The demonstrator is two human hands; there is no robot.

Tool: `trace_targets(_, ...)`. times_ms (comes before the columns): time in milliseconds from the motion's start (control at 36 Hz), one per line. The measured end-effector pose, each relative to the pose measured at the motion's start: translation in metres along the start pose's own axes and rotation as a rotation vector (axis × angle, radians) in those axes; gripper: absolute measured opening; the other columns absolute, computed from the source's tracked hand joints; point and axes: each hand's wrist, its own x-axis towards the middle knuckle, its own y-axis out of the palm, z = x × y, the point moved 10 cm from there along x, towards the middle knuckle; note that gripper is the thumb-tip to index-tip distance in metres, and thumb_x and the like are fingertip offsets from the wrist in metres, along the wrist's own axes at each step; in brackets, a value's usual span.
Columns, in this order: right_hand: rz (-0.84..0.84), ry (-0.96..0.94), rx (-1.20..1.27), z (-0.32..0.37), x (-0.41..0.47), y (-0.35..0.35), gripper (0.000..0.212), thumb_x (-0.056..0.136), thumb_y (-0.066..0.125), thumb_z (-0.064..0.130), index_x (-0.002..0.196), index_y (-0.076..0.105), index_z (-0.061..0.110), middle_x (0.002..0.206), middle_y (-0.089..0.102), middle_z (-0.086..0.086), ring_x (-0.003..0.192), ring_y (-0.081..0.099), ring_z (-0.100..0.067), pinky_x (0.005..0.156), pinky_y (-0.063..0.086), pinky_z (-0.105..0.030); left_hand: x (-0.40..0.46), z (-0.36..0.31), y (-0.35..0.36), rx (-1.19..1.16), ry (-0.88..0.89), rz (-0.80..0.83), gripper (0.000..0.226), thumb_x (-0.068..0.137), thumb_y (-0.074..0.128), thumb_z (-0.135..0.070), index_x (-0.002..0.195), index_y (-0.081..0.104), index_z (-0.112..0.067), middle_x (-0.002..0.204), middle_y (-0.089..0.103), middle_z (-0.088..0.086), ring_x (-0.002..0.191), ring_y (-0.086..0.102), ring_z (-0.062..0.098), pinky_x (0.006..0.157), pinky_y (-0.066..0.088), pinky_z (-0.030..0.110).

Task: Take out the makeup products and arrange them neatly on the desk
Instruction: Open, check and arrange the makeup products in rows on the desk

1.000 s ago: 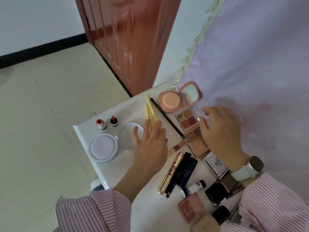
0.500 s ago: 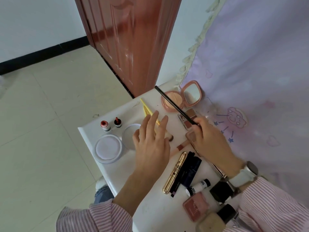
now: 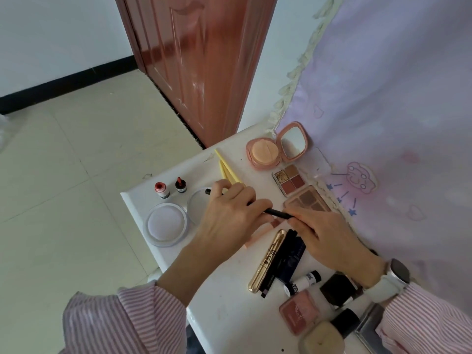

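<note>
Left hand (image 3: 229,215): over the middle of the bench, fingers curled round a thin black pencil, with its grip on the far half of the stick.
Right hand (image 3: 324,238): thumb and fingers pinch the near end of the same pencil; a white watch (image 3: 393,279) sits on the wrist.
Black pencil (image 3: 277,212): held between both hands above the bench, lying roughly level; one tip shows past the left fingers, over a clear round lid.
Bench (image 3: 229,310): white top, its far corner near a red-brown door (image 3: 199,60).
Yellow sticks (image 3: 227,169): two, lying side by side on the bench beyond the left hand, which covers their near ends.
Powder compact (image 3: 277,146): pink, open, mirror up, at the far corner.
Eye palettes: a four-colour one (image 3: 290,178) just beside the compact, and a brown-toned one (image 3: 307,199) next to it, by the right hand.
Small bottles (image 3: 169,189): two, upright near the left edge, one orange-topped, one dark.
Round lids: one (image 3: 166,224) at the left edge, another (image 3: 196,204) partly under the left hand.
Gold tube (image 3: 267,261): lies beside dark tubes (image 3: 287,259) below the hands.
Near corner: a white tube (image 3: 302,281), a pink case (image 3: 298,312), a black jar (image 3: 337,290) and a cream bottle (image 3: 324,338), close together.
Cloth (image 3: 396,123): pale purple, hanging along the right of the bench.
</note>
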Motion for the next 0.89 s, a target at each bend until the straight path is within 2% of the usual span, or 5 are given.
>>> trace_targets(111, -0.067, -0.013, 0.021, -0.001, 0.001, -0.004, 0.038, 0.089, 0.042, 0.033, 0.109, 0.067, 0.013, 0.061, 0.061, 0.01, 0.059, 0.048, -0.004, 0.05, 0.037, -0.006, 0.003, 0.0, 0.003, 0.008, -0.028, 0.015, 0.034, 0.091, 0.041, -0.042, 0.082, 0.069, -0.025, 0.065, 0.055, -0.006, 0.062, 0.052, 0.016, 0.07, 0.023, 0.03)
trace_targets(222, -0.072, 0.022, 0.065, -0.007, 0.005, -0.005, 0.043, 0.086, 0.042, 0.037, 0.109, 0.068, 0.011, 0.051, 0.041, 0.027, 0.053, 0.048, 0.01, 0.048, 0.031, 0.001, 0.003, 0.006, 0.003, -0.012, -0.05, -0.009, 0.036, 0.09, 0.04, -0.042, 0.08, 0.07, -0.025, 0.064, 0.054, -0.006, 0.062, 0.051, 0.016, 0.069, 0.022, 0.03)
trace_targets(445, 0.091, 0.137, -0.101, -0.03, -0.002, 0.004, 0.026, 0.096, 0.041, 0.033, 0.116, 0.056, 0.026, 0.06, 0.057, 0.007, 0.051, 0.05, -0.002, 0.048, 0.036, -0.016, 0.007, 0.005, 0.011, -0.029, -0.029, 0.033, 0.03, 0.087, 0.044, -0.04, 0.086, 0.07, -0.025, 0.07, 0.058, -0.005, 0.071, 0.055, 0.018, 0.08, 0.026, 0.036)
trace_targets(639, -0.138, 0.273, -0.189, -0.043, 0.009, -0.022, 0.024, 0.094, 0.046, 0.028, 0.105, 0.064, 0.016, 0.056, 0.044, 0.017, 0.046, 0.038, 0.004, 0.046, 0.026, -0.013, 0.005, 0.026, 0.01, 0.041, -0.226, 0.026, 0.051, 0.08, 0.061, -0.028, 0.128, 0.049, -0.015, 0.122, 0.055, 0.01, 0.119, 0.042, 0.029, 0.104, 0.023, 0.059)
trace_targets(889, -0.174, 0.355, -0.295, -0.043, 0.038, 0.013, 0.034, 0.097, 0.035, 0.038, 0.107, 0.06, 0.017, 0.066, 0.058, 0.0, 0.06, 0.055, -0.022, 0.052, 0.039, -0.029, -0.025, 0.037, 0.052, 0.168, -0.4, 0.288, 0.053, 0.077, 0.068, -0.031, 0.125, 0.055, -0.013, 0.135, 0.05, 0.011, 0.126, 0.046, 0.031, 0.096, 0.036, 0.06)
